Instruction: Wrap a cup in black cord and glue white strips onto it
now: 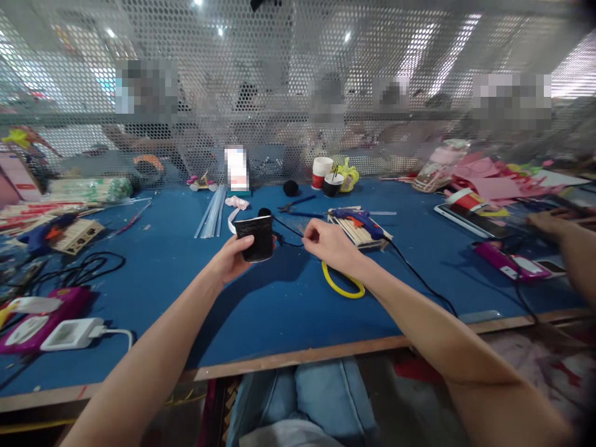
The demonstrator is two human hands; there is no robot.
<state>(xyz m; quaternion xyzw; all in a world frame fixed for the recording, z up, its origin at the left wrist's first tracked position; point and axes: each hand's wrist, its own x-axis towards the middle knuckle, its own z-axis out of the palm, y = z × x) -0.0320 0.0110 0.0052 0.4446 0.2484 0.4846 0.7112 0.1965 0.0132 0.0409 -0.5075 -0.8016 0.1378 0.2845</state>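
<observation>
My left hand (236,256) is closed around a small black cup (255,241) with a pale rim line, tilted above the blue table. From behind the cup a thin black cord (289,231) runs right to my right hand (328,242), whose thumb and fingers pinch its end. A yellow ring (342,290) lies on the table just below my right hand. Past that hand, a blue hot glue gun (361,220) rests on a rack of wooden sticks (356,234). Pliers (297,205) with blue handles lie beyond the cup.
Clear glue sticks (212,214), a lit phone (237,169), a black ball (290,187) and paper cups (321,172) stand or lie toward the mesh screen. Left are a purple power strip (51,316) and a second glue gun (40,239). Another person's hand (552,222) reaches in at right.
</observation>
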